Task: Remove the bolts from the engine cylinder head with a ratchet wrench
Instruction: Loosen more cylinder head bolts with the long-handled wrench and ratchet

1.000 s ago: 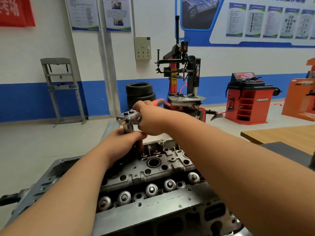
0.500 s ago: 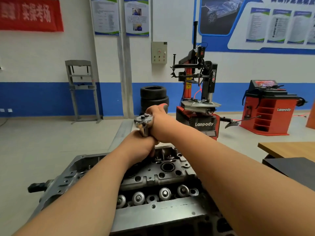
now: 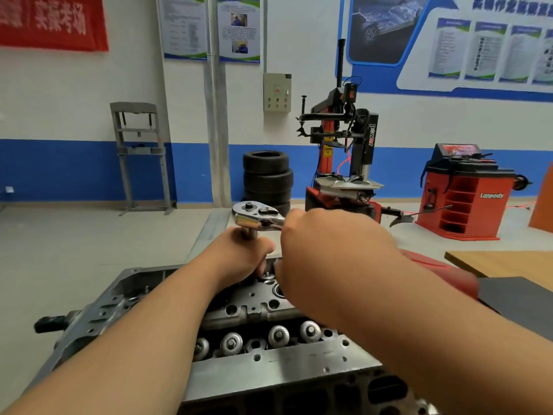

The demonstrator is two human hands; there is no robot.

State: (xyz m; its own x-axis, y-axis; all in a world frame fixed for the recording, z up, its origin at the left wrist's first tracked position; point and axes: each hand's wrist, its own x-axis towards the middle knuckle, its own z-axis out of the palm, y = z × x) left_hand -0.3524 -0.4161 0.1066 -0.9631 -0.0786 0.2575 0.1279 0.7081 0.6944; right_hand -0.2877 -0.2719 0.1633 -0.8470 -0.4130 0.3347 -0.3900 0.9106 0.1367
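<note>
Ratchet wrench [image 3: 257, 215] sits clamped in left hand [image 3: 239, 256] at shaft, right hand [image 3: 335, 244] at handle.

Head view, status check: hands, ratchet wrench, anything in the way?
Left hand grips the extension below the ratchet wrench head. Right hand grips its handle. Bolt hidden under left hand. Nothing visibly blocking.
</note>
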